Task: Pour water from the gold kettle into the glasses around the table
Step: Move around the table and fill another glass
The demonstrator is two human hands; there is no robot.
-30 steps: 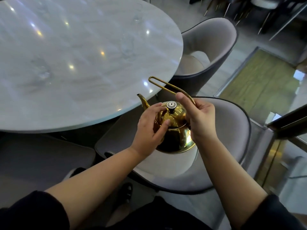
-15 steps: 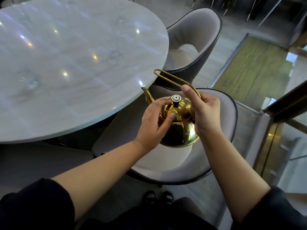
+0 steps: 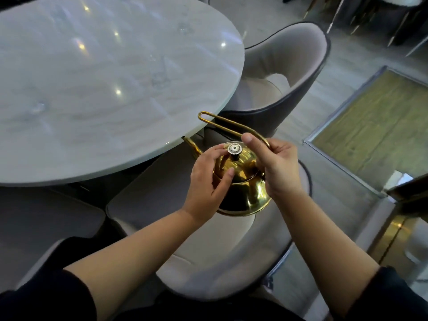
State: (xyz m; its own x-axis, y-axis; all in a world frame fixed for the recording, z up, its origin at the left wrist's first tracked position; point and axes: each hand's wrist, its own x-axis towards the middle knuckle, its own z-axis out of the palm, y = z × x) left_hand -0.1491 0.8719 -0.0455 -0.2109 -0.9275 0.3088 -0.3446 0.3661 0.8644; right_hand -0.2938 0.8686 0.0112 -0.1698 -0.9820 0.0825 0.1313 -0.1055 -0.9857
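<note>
The gold kettle hangs in the air over a chair seat, just off the round marble table's near edge, with its spout pointing toward the table. My right hand grips the long looped handle, thumb on top. My left hand curls over the lid, fingers by the silver knob and thumb on the lid's rim. Clear glasses stand faintly on the table: one near the middle, one farther back, one at the left.
A grey upholstered chair sits directly under the kettle, and a second chair stands at the table's right side. A framed glass floor panel and a gold-trimmed ledge lie to the right. More chair legs show at the top right.
My view has shifted, and the table edge now lies closer to the kettle's spout. Both hands keep the same hold on the handle and lid.
</note>
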